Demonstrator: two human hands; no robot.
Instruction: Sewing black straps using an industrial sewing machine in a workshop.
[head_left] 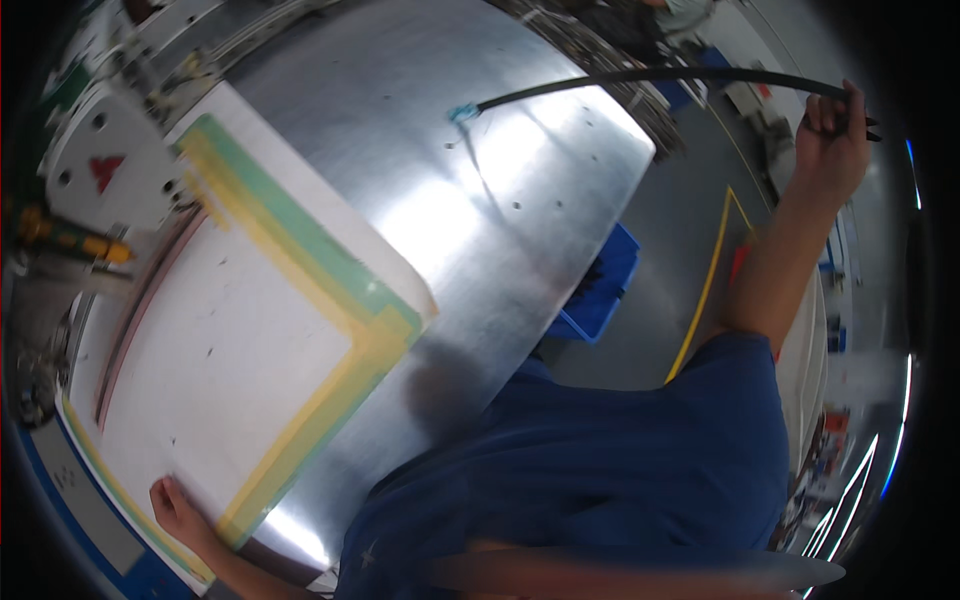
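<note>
Out to the far right, my raised right hand (835, 140) is closed around one end of a long black strip (660, 75). Pointed dark ends stick out past the fingers, so it may be several strips together. The strip bows leftward over the metal tabletop (420, 130), and a light-blue piece (465, 112) sits at its far end. My left hand (178, 510), fingers curled in, rests on a white panel (240, 340) at the lower left. Its palm is hidden. Yellow and green tape (330, 300) edges the panel.
A white machine head (110, 150), apparently a sewing machine, stands at upper left beside a yellow-tipped tool (100, 245). On the floor right of the table is a blue bin (610, 290) with dark items. A dark bundle (590, 45) lies along the far table edge; a yellow floor line (708, 290) runs beyond.
</note>
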